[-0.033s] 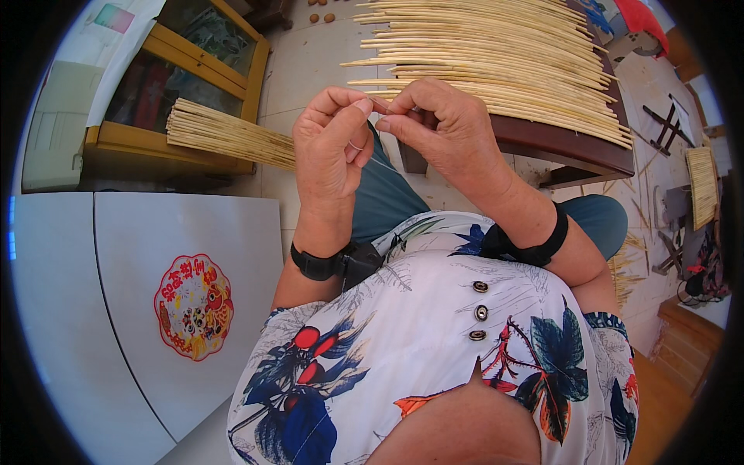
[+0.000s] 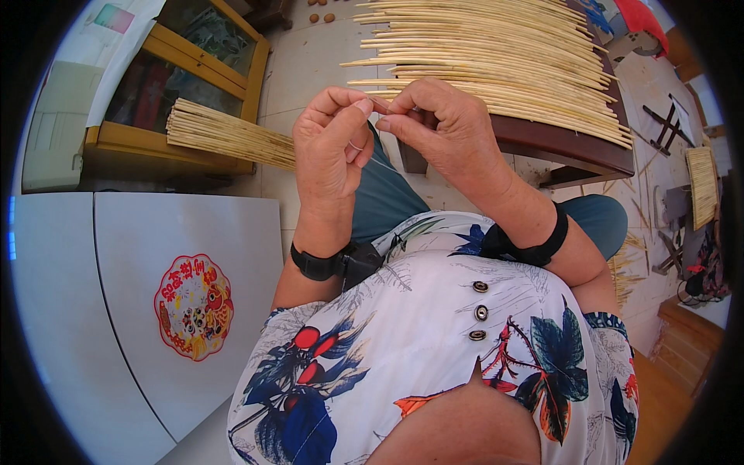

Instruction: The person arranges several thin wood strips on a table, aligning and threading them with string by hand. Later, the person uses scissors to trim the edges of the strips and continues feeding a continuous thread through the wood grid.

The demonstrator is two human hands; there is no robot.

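My left hand [image 2: 332, 136] is raised in front of me, its thumb and forefinger pinched together. My right hand [image 2: 446, 116] meets it from the other side, also in a pinch, and the fingertips of both almost touch. Something thin and dark seems to run between the two pinches, too small to name. A pale loop, perhaps a ring or thread, shows at a curled finger of my left hand. Just beyond my hands, many peeled pale sticks [image 2: 488, 58] lie side by side on a dark wooden table [image 2: 573, 147].
Left of my hands, a bundle of similar sticks [image 2: 225, 132] juts out before a yellow wooden cabinet [image 2: 147, 139]. A white cabinet [image 2: 232, 232] with a red-edged sticker stands at my left. More sticks [image 2: 701, 186] and a dark crossed frame [image 2: 665, 128] are at the far right.
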